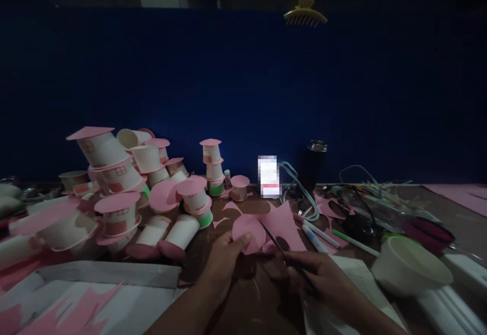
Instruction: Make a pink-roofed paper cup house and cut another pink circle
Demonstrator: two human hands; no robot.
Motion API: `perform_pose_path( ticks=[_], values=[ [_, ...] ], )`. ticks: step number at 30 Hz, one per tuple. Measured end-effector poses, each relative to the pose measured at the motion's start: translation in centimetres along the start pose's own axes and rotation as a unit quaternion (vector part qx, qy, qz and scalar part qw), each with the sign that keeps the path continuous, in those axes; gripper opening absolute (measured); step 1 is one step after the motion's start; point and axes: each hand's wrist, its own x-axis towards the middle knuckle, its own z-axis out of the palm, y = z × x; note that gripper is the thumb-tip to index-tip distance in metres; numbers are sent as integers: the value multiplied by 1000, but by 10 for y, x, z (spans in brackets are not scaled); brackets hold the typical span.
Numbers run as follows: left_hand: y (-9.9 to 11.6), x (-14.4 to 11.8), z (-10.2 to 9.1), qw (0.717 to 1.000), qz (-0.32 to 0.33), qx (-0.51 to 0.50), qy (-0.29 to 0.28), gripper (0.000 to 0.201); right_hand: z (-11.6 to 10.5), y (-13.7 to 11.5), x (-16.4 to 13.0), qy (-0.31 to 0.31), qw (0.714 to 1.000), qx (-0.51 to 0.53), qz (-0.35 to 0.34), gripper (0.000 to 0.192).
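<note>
My left hand (224,259) pinches a round pink paper disc (249,231) between thumb and fingers, at the middle of the table. My right hand (312,269) is closed around dark scissors (274,238). Their thin blade points up and left to the disc's right edge, over a larger pink paper sheet (283,226) with a curved cut edge. Whether disc and sheet are still joined cannot be seen. The scissors' handles are mostly hidden by my fingers.
Stacked paper cups (117,173) with pink discs crowd the left. A white box (110,274) of pink scraps lies front left. A blurred-out phone (269,177), black bottle (314,168), markers (315,238) and pale bowl (413,266) stand behind and right.
</note>
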Motion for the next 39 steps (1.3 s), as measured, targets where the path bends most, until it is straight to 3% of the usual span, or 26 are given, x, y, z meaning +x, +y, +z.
perform_pose_path(
  ticks=[7, 17, 27, 39],
  values=[
    [0, 1, 1, 1000, -14, -10, -1, 48, 2, 0, -1, -16, 1000, 20, -4, 31],
    [4, 0, 2, 999, -20, 13, 37, 49, 2, 0, -2, -22, 1000, 16, 10, 37],
    [8, -1, -3, 980, 43, 194, 19, 45, -2, -6, -3, -10, 1000, -21, -10, 40],
    [5, 2, -5, 985, 23, 174, 5, 48, -4, -2, -2, 2, 1000, -26, -6, 44]
  ],
)
